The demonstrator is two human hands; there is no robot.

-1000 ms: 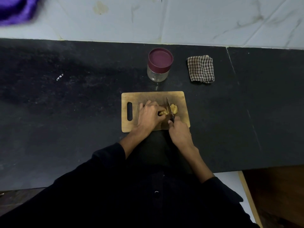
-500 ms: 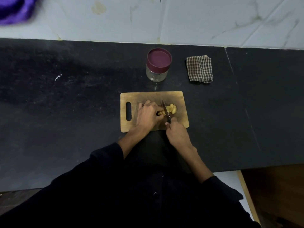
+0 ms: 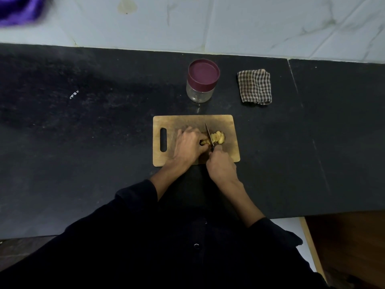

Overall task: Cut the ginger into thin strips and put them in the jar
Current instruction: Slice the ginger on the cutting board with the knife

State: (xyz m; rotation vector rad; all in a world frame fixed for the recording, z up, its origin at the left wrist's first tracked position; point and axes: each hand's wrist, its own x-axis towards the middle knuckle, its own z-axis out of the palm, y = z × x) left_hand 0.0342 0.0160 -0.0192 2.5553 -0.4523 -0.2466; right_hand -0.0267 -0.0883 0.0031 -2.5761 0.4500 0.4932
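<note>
Since a second ago the knife (image 3: pixel 209 134) had stepped left along the ginger (image 3: pixel 216 138), toward the holding fingers; jar and cloth hadn't moved.

Left hand (image 3: pixel 190 146) was curled over the uncut end of the ginger, pinning it to the cutting board (image 3: pixel 227 122). Right hand (image 3: pixel 221 167) was wrapped round the knife handle, blade tip pointing away from the person, edge down between the left fingertips and the cut pile.

Progress, my read: mid-cutting. Small yellow heap of cut pieces sat just right of the blade; whether they were proper thin strips was too small to tell. Only a short stub showed under the left hand, so probably a few cuts left.

Jar (image 3: pixel 201 88) stood on the table (image 3: pixel 83 132) beyond the board, maroon lid (image 3: pixel 203 72) still on, glass looked empty. So nothing transferred yet: opening it and loading the strips all remained.

Folded checked cloth (image 3: pixel 254 86) lay right of the jar, apart from it.
</note>
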